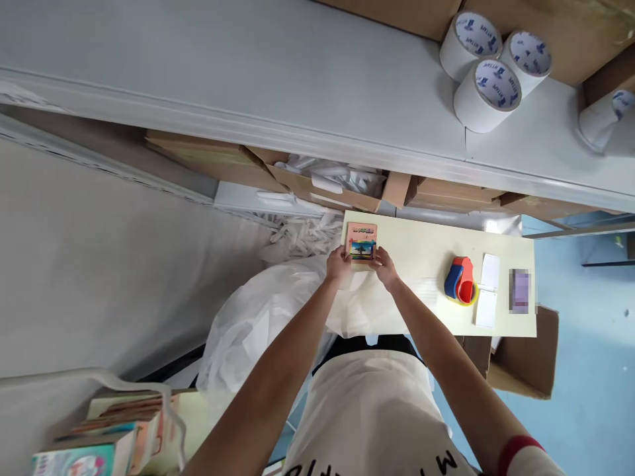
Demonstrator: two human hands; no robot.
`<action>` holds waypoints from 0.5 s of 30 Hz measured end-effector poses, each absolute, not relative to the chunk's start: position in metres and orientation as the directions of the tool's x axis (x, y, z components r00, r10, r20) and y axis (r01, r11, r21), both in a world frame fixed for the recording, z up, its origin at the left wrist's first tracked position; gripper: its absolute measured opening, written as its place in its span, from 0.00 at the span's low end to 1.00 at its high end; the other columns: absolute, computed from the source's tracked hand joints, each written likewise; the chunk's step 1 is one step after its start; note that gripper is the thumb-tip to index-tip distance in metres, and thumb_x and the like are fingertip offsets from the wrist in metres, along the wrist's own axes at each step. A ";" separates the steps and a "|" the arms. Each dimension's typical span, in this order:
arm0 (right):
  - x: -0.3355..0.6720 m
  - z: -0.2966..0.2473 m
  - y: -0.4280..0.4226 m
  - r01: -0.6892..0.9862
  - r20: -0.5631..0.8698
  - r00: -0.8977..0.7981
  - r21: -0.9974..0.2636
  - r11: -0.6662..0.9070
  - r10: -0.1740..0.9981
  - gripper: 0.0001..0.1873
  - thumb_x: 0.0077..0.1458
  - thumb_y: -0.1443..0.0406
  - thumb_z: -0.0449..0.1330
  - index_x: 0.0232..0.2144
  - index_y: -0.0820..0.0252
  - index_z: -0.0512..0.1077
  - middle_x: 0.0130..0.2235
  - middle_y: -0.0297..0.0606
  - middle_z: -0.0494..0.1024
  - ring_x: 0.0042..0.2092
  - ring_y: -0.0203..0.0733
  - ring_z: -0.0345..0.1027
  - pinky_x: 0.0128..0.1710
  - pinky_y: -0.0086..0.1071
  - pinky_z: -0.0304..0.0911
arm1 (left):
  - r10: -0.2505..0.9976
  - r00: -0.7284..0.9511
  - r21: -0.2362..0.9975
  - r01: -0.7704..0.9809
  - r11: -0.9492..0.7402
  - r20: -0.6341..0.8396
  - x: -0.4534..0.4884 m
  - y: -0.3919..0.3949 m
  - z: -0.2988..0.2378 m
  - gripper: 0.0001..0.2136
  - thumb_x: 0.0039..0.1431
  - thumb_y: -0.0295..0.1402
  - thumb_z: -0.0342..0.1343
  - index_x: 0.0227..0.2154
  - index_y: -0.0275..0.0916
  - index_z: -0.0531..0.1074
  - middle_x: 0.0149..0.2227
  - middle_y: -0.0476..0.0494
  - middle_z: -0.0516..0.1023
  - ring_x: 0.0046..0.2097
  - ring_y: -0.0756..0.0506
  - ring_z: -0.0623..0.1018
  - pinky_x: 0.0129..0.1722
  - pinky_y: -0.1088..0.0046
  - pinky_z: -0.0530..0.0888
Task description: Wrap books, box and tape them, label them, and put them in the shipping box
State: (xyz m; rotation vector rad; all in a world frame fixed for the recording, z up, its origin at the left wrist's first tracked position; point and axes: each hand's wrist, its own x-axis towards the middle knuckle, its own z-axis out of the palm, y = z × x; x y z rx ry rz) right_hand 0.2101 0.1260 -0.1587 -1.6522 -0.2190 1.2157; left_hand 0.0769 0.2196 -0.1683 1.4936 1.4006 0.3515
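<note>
A small pink book [362, 231] with a colourful tree picture on its cover is held over the left end of the pale table [407, 251]. My left hand [338, 263] grips its lower left edge, fingers closed. On the opposite lower corner, my right hand [384, 266] pinches the book too. Beneath my hands, translucent white plastic [347, 301] spreads over the table's front edge. Farther right lies a red and blue tape dispenser [462, 279] with a yellow roll, beside two white slips [487, 291].
A grey shelf [248, 79] crosses in front, bearing several white tape rolls [489, 96]. Below it are cardboard boxes [327, 188]. A bulky plastic bag [258, 317] hangs left of me. Stacked books [114, 430] stand at lower left; an open carton [530, 357] is at right.
</note>
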 end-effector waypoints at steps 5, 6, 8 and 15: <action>0.214 -0.155 0.117 -0.395 -0.550 0.535 -0.834 -0.386 0.641 0.34 0.38 0.67 0.67 0.52 0.52 0.69 0.54 0.42 0.75 0.50 0.49 0.70 0.50 0.46 0.69 | 0.829 0.311 0.857 0.395 0.332 -0.465 0.082 0.223 -0.164 0.10 0.50 0.32 0.56 0.36 0.37 0.75 0.34 0.44 0.80 0.35 0.47 0.77 0.36 0.73 0.72; 0.216 -0.152 0.116 -0.382 -0.532 0.551 -0.846 -0.372 0.643 0.33 0.39 0.66 0.67 0.52 0.53 0.69 0.53 0.42 0.75 0.49 0.48 0.70 0.50 0.45 0.69 | 0.825 0.320 0.864 0.368 0.344 -0.465 0.083 0.222 -0.160 0.11 0.50 0.33 0.56 0.37 0.37 0.75 0.36 0.43 0.80 0.35 0.47 0.77 0.35 0.73 0.72; 0.220 -0.142 0.112 -0.334 -0.480 0.586 -0.877 -0.344 0.653 0.31 0.42 0.63 0.66 0.51 0.54 0.70 0.53 0.42 0.75 0.47 0.46 0.70 0.48 0.45 0.69 | 0.812 0.352 0.878 0.299 0.373 -0.465 0.087 0.219 -0.150 0.14 0.50 0.35 0.57 0.39 0.37 0.75 0.38 0.42 0.80 0.34 0.48 0.77 0.35 0.73 0.72; 0.244 -0.106 0.070 -0.203 -0.284 0.690 -0.959 -0.199 0.666 0.22 0.50 0.55 0.63 0.47 0.55 0.70 0.47 0.41 0.77 0.41 0.42 0.73 0.40 0.40 0.72 | 0.725 0.519 0.847 -0.004 0.532 -0.453 0.107 0.179 -0.124 0.20 0.46 0.43 0.64 0.40 0.37 0.74 0.41 0.42 0.78 0.36 0.49 0.77 0.35 0.73 0.73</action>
